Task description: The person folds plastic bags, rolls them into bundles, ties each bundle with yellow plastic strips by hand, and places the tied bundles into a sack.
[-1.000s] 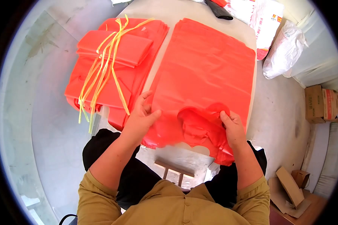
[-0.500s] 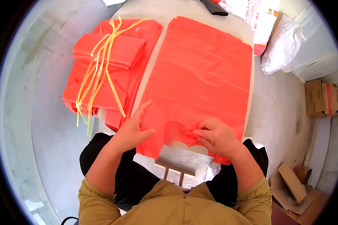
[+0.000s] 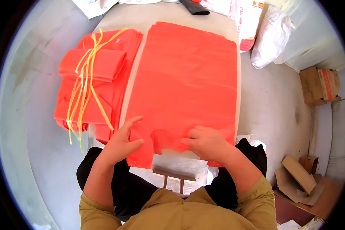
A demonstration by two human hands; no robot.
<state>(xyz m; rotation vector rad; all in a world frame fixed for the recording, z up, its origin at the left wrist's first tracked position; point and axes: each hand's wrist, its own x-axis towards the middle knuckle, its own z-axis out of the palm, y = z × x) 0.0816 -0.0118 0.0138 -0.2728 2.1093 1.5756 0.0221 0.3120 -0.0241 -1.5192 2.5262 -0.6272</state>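
A flat stack of red plastic bags [image 3: 184,76] lies in front of me, its near edge cut out in the middle between two handle-like flaps. My left hand [image 3: 120,145] rests by the left flap, fingers stretched out and thumb apart, holding nothing. At the cutout, my right hand [image 3: 207,142] has its fingers pinched together on the top bag's edge; the fingertips are partly hidden. Left of the stack is a pile of folded red bags [image 3: 86,94], with yellow plastic strips [image 3: 89,73] draped across it.
The bags lie on a pale table [image 3: 132,15]. A dark tube-like object [image 3: 195,7] sits at its far edge. White sacks [image 3: 272,36] stand beyond on the right. Cardboard boxes [image 3: 320,86] and opened cardboard [image 3: 297,180] are farther right. A small wooden stool [image 3: 174,175] shows below the table edge.
The view has shifted, so the table appears farther left. My right hand's fingers have curled in more at the cutout, and the bag's edge there lies differently. My left hand stays spread.
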